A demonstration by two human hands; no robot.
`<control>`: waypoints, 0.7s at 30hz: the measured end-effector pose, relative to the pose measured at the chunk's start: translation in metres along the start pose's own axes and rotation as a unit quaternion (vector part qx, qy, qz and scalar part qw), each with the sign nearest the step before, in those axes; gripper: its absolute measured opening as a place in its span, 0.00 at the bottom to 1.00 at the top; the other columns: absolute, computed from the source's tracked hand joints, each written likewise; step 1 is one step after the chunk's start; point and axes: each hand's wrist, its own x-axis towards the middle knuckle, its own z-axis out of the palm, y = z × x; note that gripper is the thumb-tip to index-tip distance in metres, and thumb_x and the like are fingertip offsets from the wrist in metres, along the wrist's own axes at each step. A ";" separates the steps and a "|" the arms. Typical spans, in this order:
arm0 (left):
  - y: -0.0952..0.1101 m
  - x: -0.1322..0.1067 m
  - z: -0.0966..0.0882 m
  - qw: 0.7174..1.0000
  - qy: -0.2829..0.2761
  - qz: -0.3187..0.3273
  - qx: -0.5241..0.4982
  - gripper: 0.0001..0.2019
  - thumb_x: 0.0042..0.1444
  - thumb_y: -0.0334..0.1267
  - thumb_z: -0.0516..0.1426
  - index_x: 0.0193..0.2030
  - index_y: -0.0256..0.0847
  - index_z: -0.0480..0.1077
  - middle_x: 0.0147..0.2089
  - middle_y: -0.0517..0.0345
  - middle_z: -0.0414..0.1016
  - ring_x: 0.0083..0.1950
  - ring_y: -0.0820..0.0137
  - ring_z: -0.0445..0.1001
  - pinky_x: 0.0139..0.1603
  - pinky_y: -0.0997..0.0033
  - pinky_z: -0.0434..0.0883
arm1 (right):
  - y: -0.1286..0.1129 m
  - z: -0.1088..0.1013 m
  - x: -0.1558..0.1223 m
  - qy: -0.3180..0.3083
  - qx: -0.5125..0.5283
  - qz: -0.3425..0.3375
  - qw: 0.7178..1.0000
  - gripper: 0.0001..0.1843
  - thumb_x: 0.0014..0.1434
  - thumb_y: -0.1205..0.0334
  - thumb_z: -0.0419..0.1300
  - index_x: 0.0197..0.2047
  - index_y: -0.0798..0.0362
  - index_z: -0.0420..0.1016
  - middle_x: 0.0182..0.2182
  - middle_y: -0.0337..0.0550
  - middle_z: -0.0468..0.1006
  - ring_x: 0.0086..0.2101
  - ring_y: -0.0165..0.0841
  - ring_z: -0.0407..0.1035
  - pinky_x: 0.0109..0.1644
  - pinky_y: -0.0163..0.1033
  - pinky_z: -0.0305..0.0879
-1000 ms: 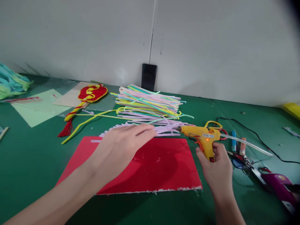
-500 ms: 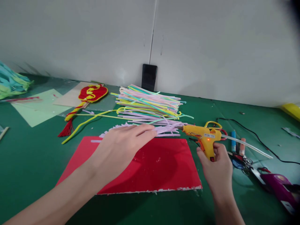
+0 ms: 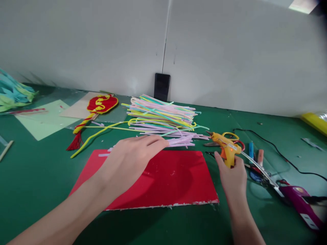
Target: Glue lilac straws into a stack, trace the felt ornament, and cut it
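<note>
My left hand (image 3: 139, 154) is closed around a bundle of lilac pipe cleaners (image 3: 181, 141), whose ends stick out to the right past my fingertips. It hovers over the back part of a red board (image 3: 176, 178) with a ragged white front edge. My right hand (image 3: 233, 173) grips a yellow hot glue gun (image 3: 227, 144) by its handle, the orange light lit and the nozzle pointing up and left, apart from the bundle. A clear glue stick (image 3: 257, 165) trails from the gun's back.
Behind my hands lies a pile of pastel pipe cleaners (image 3: 163, 114), with a black phone (image 3: 161, 86) propped at the wall. A red and yellow fan-shaped piece (image 3: 102, 104) lies left. Scissors (image 3: 231, 136), markers (image 3: 260, 158) and a purple power strip (image 3: 300, 202) are right.
My right hand has drawn the glue gun's nozzle away from the lilac bundle, to the right, tilting it upward. My left hand has stayed nearly still, holding the bundle.
</note>
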 end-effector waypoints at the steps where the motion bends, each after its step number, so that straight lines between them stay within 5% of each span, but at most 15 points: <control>1: 0.000 0.000 -0.001 1.000 -0.002 -0.002 0.002 0.21 0.57 0.20 0.45 0.50 0.40 0.70 0.50 0.57 0.77 0.46 0.67 0.77 0.44 0.67 0.76 | 0.002 0.003 0.001 0.002 0.000 -0.005 1.000 0.28 0.46 0.38 0.63 0.38 0.53 0.67 0.30 0.38 0.66 0.31 0.36 0.61 0.37 0.44 0.59; 8: 0.002 0.000 -0.006 1.000 0.000 -0.009 0.005 0.20 0.56 0.20 0.47 0.50 0.40 0.70 0.50 0.57 0.77 0.46 0.68 0.77 0.45 0.70 0.74 | 0.010 0.023 -0.004 -0.001 -0.017 -0.082 0.996 0.30 0.45 0.40 0.64 0.42 0.55 0.67 0.38 0.48 0.65 0.37 0.41 0.63 0.44 0.47 0.63; 15: 0.004 -0.022 0.001 0.999 0.020 -0.003 0.037 0.21 0.57 0.20 0.46 0.51 0.38 0.69 0.51 0.54 0.77 0.46 0.65 0.77 0.41 0.68 0.76 | -0.014 0.008 -0.019 0.058 -0.073 -0.254 0.963 0.22 0.55 0.44 0.59 0.41 0.55 0.74 0.39 0.52 0.69 0.40 0.44 0.65 0.47 0.53 0.63; 17: 0.006 -0.032 0.005 0.998 0.037 -0.001 0.046 0.21 0.58 0.20 0.45 0.52 0.38 0.70 0.51 0.53 0.77 0.46 0.66 0.78 0.41 0.69 0.76 | -0.030 0.003 -0.025 0.009 0.014 -0.317 0.948 0.16 0.58 0.48 0.59 0.39 0.52 0.74 0.38 0.48 0.71 0.36 0.38 0.66 0.42 0.45 0.67; 21: 0.008 -0.048 0.009 0.997 0.073 -0.009 0.038 0.18 0.60 0.23 0.45 0.50 0.37 0.71 0.50 0.52 0.78 0.45 0.67 0.78 0.42 0.69 0.76 | -0.057 0.002 -0.037 -0.188 0.123 -0.357 0.907 0.10 0.57 0.53 0.62 0.39 0.49 0.75 0.36 0.42 0.76 0.33 0.33 0.70 0.39 0.40 0.69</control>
